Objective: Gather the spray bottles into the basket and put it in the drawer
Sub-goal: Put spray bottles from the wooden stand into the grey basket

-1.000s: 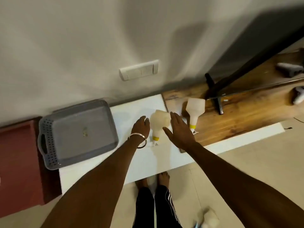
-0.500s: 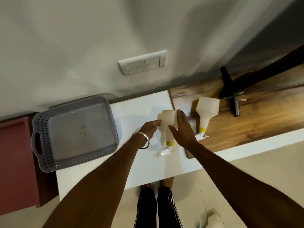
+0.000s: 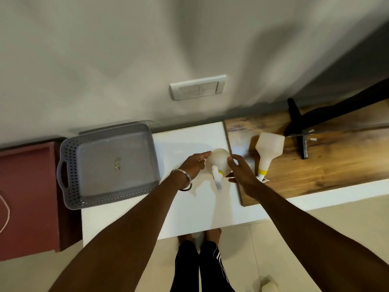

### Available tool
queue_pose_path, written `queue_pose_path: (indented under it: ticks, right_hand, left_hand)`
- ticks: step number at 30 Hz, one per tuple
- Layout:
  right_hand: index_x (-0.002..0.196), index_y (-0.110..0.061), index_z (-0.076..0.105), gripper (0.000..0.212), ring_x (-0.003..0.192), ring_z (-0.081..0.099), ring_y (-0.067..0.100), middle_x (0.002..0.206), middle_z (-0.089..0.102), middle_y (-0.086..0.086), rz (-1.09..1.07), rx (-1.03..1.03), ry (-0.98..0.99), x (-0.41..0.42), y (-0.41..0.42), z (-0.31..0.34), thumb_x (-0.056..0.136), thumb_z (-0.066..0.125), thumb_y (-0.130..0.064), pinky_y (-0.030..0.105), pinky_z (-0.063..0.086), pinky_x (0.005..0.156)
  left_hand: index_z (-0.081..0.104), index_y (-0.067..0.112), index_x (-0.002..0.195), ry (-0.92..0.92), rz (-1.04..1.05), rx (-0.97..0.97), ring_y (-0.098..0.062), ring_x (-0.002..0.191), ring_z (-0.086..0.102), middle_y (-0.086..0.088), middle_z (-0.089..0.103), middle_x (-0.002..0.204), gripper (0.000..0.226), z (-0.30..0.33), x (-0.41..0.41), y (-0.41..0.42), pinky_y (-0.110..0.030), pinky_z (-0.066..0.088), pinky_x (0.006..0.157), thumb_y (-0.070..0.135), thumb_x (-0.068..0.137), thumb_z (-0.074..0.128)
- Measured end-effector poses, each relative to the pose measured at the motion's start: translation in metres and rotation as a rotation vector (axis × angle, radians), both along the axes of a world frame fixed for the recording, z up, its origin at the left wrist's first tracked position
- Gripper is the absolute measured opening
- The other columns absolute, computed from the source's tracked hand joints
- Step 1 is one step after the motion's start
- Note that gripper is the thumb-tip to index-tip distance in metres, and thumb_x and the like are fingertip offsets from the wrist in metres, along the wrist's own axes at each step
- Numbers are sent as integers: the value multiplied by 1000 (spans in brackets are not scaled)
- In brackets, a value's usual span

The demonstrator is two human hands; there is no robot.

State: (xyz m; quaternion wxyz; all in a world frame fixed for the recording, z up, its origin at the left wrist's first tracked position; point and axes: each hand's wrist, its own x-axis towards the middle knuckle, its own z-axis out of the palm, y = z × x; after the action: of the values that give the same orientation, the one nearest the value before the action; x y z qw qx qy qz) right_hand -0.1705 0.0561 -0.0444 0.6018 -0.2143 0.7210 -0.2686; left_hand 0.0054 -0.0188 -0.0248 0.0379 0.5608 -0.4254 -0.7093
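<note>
Both my hands hold a white spray bottle [image 3: 219, 163] over the white counter [image 3: 189, 207]: left hand [image 3: 194, 165] and right hand [image 3: 240, 171] curl around its sides. Grey basket [image 3: 69, 165] sits left; second spray bottle [image 3: 268, 152] lies right.

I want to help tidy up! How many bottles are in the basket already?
None yet: the grey basket holds no bottle. Both hands, left hand and right hand, are on one spray bottle over the white top. A second bottle waits on the wooden top. No drawer shows here.
</note>
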Motion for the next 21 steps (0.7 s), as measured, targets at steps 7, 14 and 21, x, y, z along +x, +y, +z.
queue_pose_path:
  ticks: [7,14,21]
  right_hand:
    - [118,-18,55,45,67,71,14,109,66,3,90,49,-42,57,-19,56,100,38,-55,25,54,64]
    - [103,-18,60,41,77,72,21,97,67,0,252,34,-103,180,-61,92,100,41,-54,28,59,62]
    - [113,-10,58,35,87,67,24,110,64,11,210,14,-52,338,-82,69,101,48,-41,31,59,64]
  left_hand:
    - [55,21,130,20,297,-25,-23,120,52,-2,49,140,43,57,51,7,-40,52,92,1,92,49]
    - [60,15,126,-42,581,-135,-27,104,56,-15,62,125,38,86,163,-2,-37,51,84,1,92,52]
    - [59,14,111,-140,727,-129,-37,116,55,-7,56,112,29,57,306,-14,-59,50,93,-4,88,55]
